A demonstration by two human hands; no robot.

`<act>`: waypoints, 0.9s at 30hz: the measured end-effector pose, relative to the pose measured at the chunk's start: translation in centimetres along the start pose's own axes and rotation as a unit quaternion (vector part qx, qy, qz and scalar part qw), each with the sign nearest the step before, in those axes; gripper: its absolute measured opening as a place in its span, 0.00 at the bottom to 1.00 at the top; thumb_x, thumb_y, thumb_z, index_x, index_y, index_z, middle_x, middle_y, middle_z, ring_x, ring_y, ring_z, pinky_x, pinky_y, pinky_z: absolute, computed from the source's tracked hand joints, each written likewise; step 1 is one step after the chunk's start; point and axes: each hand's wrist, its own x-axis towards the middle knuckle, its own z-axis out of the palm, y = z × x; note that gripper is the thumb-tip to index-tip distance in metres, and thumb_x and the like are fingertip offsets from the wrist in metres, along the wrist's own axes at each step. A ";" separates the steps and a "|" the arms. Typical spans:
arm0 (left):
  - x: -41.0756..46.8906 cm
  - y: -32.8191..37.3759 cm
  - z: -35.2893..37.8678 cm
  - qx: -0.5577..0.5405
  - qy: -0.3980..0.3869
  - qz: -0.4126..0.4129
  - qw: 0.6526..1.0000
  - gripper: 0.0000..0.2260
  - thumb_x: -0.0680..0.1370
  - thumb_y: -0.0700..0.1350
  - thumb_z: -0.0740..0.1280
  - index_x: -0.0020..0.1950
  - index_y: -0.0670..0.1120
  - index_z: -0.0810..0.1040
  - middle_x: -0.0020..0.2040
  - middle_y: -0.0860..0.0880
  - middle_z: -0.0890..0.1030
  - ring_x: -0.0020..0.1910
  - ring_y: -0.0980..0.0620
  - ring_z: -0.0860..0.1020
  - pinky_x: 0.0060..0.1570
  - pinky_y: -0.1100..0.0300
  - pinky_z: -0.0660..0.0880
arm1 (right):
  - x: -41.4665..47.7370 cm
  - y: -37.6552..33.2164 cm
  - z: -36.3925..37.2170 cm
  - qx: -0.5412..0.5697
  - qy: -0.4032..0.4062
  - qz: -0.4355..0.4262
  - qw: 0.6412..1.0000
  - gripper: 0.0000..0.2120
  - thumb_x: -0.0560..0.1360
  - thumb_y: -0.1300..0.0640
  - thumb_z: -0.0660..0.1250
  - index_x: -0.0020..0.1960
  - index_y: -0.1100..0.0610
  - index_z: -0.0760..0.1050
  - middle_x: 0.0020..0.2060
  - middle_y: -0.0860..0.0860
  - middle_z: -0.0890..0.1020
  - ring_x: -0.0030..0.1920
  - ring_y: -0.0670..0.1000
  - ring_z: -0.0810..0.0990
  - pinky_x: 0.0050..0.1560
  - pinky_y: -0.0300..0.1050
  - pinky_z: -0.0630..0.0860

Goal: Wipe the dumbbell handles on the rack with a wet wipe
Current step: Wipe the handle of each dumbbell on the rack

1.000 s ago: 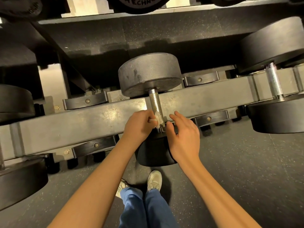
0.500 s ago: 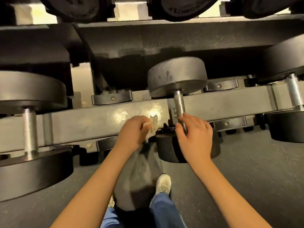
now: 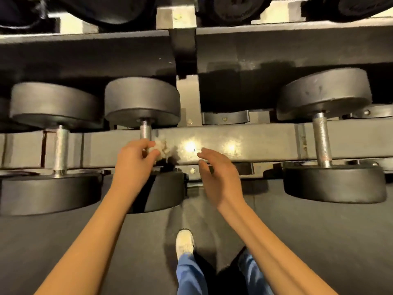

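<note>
- Left hand (image 3: 136,160) is closed on a crumpled wet wipe (image 3: 161,146), pinched between thumb and fingertips. The wipe bunches out just past the fingertips.
- Straight ahead of that hand is the middle handle (image 3: 145,129). The wipe is at its lower end, touching or just beside it; motion blur hides which.
- Right hand (image 3: 219,175) holds nothing. Its fingers are loose and spread, and it hovers to the right of the left hand, in front of the rack beam (image 3: 255,143).
- Change: half a second ago the right hand was on the bar of the scuffed dumbbell (image 3: 321,139), with the wipe held clear to the left. That dumbbell now lies well out beyond the right hand, and both hands have moved one station leftward.
- Reading: the scuffed dumbbell's bar is probably done, and the middle handle is just starting.
- Outer handle (image 3: 60,150), well left of the left hand, is likely next.
- Next move: wrap the wipe round the bar. The right hand may need to steady the weight.
</note>
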 end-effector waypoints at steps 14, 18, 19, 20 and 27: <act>3.7 -6.5 -0.8 -0.075 0.028 -0.105 0.991 0.08 0.76 0.42 0.69 0.53 0.42 0.79 0.54 0.44 0.79 0.50 0.49 0.77 0.51 0.58 0.72 | -1.2 -6.2 10.6 -0.078 -0.099 0.038 0.991 0.17 0.81 0.46 0.54 0.60 0.54 0.76 0.60 0.51 0.78 0.65 0.52 0.71 0.68 0.51 0.63; 6.3 -6.3 0.1 -0.047 0.052 -0.067 0.995 0.07 0.75 0.38 0.66 0.52 0.40 0.79 0.49 0.46 0.76 0.46 0.52 0.74 0.44 0.62 0.67 | -0.8 -6.0 11.1 -0.086 -0.065 0.033 0.994 0.18 0.79 0.46 0.54 0.49 0.54 0.79 0.42 0.50 0.83 0.47 0.53 0.78 0.53 0.49 0.70; 6.6 -6.3 0.2 -0.047 0.053 -0.058 0.996 0.07 0.75 0.37 0.66 0.52 0.40 0.79 0.47 0.47 0.75 0.45 0.52 0.73 0.43 0.63 0.66 | -0.9 -5.9 11.2 -0.087 -0.054 0.028 0.994 0.21 0.78 0.45 0.51 0.45 0.54 0.80 0.38 0.50 0.82 0.42 0.53 0.78 0.50 0.48 0.70; 6.8 -6.3 0.4 -0.050 0.049 -0.053 0.996 0.07 0.75 0.37 0.65 0.52 0.40 0.79 0.47 0.48 0.74 0.45 0.52 0.73 0.43 0.63 0.66 | -1.0 -5.8 11.3 -0.089 -0.043 0.025 0.995 0.23 0.77 0.44 0.49 0.42 0.54 0.79 0.34 0.50 0.81 0.39 0.53 0.77 0.47 0.48 0.70; 5.5 -6.2 0.1 -0.008 -0.053 0.057 0.997 0.08 0.75 0.41 0.69 0.42 0.35 0.80 0.41 0.44 0.75 0.42 0.51 0.70 0.41 0.59 0.64 | -1.0 -5.5 11.5 -0.109 -0.027 0.018 0.993 0.22 0.76 0.45 0.50 0.38 0.54 0.77 0.30 0.49 0.78 0.35 0.52 0.74 0.42 0.44 0.64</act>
